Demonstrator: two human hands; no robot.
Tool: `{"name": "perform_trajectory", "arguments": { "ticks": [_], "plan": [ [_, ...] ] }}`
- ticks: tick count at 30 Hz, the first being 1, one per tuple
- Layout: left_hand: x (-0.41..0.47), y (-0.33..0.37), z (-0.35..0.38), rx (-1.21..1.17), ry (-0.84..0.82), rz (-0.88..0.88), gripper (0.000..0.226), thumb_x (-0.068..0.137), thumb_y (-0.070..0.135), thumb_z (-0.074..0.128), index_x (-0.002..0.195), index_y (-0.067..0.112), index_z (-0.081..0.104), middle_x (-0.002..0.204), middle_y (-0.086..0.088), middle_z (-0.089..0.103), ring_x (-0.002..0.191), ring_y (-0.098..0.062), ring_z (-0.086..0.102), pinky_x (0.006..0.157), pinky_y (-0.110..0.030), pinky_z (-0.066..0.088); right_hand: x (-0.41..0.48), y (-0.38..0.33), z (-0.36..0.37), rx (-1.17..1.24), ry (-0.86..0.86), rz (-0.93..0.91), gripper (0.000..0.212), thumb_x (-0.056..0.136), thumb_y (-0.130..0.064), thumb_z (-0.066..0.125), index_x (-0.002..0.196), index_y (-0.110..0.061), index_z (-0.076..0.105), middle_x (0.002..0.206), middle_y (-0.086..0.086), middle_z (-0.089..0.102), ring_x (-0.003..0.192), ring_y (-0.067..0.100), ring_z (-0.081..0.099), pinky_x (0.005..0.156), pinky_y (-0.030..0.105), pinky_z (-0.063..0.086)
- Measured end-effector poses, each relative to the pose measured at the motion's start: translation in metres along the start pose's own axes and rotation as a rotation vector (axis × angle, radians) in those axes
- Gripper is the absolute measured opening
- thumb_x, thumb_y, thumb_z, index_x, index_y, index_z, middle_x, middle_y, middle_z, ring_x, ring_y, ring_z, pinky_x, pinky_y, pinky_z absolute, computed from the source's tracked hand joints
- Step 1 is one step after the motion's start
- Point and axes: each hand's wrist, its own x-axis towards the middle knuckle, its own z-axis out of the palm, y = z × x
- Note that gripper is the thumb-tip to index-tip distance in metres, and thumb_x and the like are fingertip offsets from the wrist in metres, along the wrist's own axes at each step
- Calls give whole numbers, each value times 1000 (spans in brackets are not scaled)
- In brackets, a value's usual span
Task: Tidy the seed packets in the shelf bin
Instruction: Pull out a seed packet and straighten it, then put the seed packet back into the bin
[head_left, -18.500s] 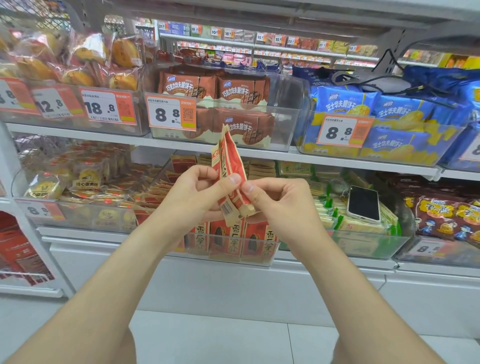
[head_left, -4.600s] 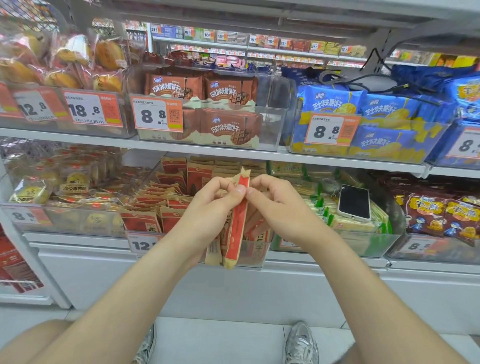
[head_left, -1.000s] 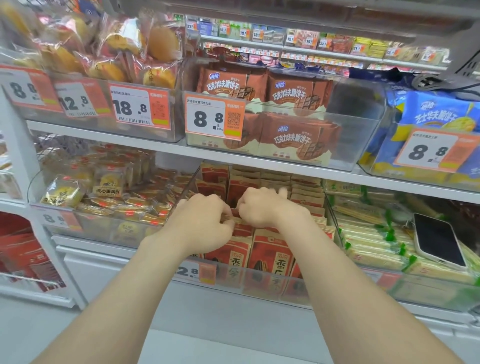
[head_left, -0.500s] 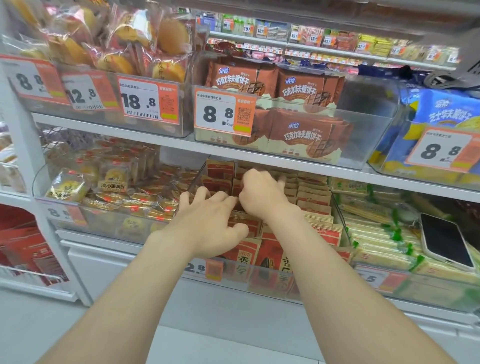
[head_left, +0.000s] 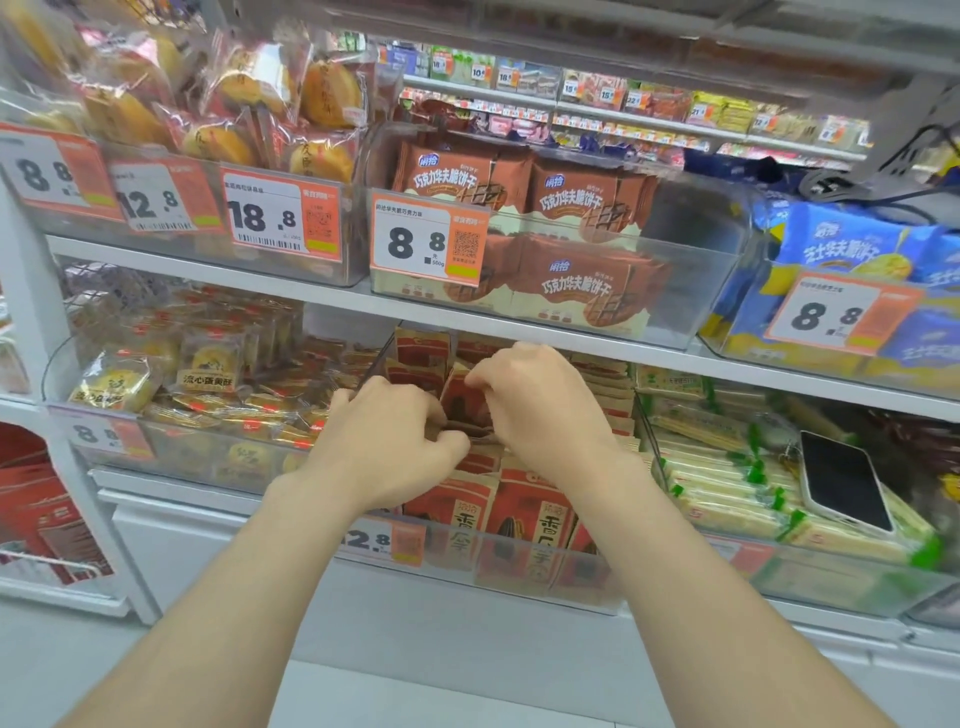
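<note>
Red-and-tan seed packets (head_left: 535, 519) stand in rows inside a clear shelf bin (head_left: 524, 577) on the lower shelf. Both my hands reach into the middle of the bin, close together. My left hand (head_left: 384, 447) has its fingers curled down onto the packet tops and grips them. One upright packet (head_left: 461, 396) sits between my hands, and my right hand (head_left: 537, 405) pinches it at its upper edge. The packets beneath my hands are hidden.
The upper shelf edge (head_left: 675, 358) runs just above my knuckles, under a bin of brown wafer bags (head_left: 587, 280). A phone (head_left: 841, 483) lies on green-white packets in the right-hand bin. Yolk pastries (head_left: 208, 371) fill the left-hand bin. An orange price tag (head_left: 387, 540) hangs on the seed bin's front.
Earlier I held a single packet in front of the shelf. Both hands are now deep in the bin; in the last half second my left fingers went from spread flat to curled.
</note>
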Motion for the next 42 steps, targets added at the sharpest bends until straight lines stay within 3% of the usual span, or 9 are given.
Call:
{"name": "perform_trajectory", "arguments": {
  "ticks": [3, 9, 12, 18, 22, 26, 32, 37, 42],
  "plan": [
    [-4, 4, -6, -91, 163, -53, 30, 92, 36, 49, 94, 33, 79, 84, 12, 74, 92, -22, 65, 96, -45, 48, -28, 11, -15, 153, 282, 26, 23, 94, 1, 73, 112, -12, 78, 99, 2, 79, 93, 26, 71, 86, 46, 58],
    [-14, 25, -9, -235, 376, -103, 28, 97, 15, 54, 99, 25, 80, 91, 5, 74, 77, -19, 66, 75, -36, 56, -60, 9, -71, 574, 762, 361, 27, 95, -6, 77, 109, -20, 58, 86, -6, 71, 81, 5, 72, 69, 14, 52],
    [-18, 45, -7, -347, 456, -42, 24, 99, 12, 55, 106, 25, 75, 98, 9, 73, 86, -12, 66, 82, -34, 55, -72, 6, -90, 736, 858, 492, 27, 94, -14, 81, 110, -20, 60, 85, -2, 74, 81, 14, 75, 72, 29, 59],
    [-44, 110, -5, -682, 480, 234, 7, 106, 15, 59, 106, 21, 56, 95, 10, 71, 90, -7, 69, 77, -25, 53, -87, 1, -102, 906, 751, 537, 17, 94, -7, 79, 96, -17, 65, 83, -5, 70, 76, 9, 69, 70, 27, 56],
    [-53, 139, 7, -727, 361, 369, 10, 109, 12, 54, 104, 21, 54, 91, 7, 66, 83, -19, 63, 76, -35, 50, -92, 1, -97, 1091, 652, 658, 18, 97, -2, 70, 92, -19, 66, 79, -3, 70, 70, 9, 65, 68, 25, 51],
    [-45, 148, 18, -801, 263, 198, 15, 111, 22, 49, 98, 26, 53, 82, 14, 65, 75, -10, 60, 73, -39, 49, -95, 3, -98, 1364, 582, 815, 9, 98, -22, 68, 96, -17, 75, 88, 5, 74, 80, 20, 67, 79, 37, 54],
    [-34, 159, 14, -1197, 117, -111, 15, 109, 24, 58, 97, 18, 64, 75, 4, 68, 66, -8, 65, 65, -24, 51, -105, 17, -91, 1483, 425, 730, 35, 93, -37, 65, 122, -22, 78, 116, 12, 79, 115, 36, 73, 99, 53, 57],
    [-34, 169, 23, -1329, 31, -46, 52, 99, 58, 67, 119, 10, 73, 114, -7, 80, 108, -24, 78, 100, -49, 60, -108, 17, -92, 1369, 528, 812, 18, 107, -24, 65, 119, -19, 78, 110, 0, 81, 106, 16, 76, 100, 45, 61],
    [-37, 169, 23, -1261, 133, 77, 54, 88, 57, 71, 97, 4, 70, 81, 0, 74, 76, -11, 68, 80, -34, 55, -108, 18, -92, 1395, 551, 812, 17, 108, -25, 63, 112, -21, 79, 100, 1, 78, 92, 14, 70, 91, 45, 61]
  ]
}}
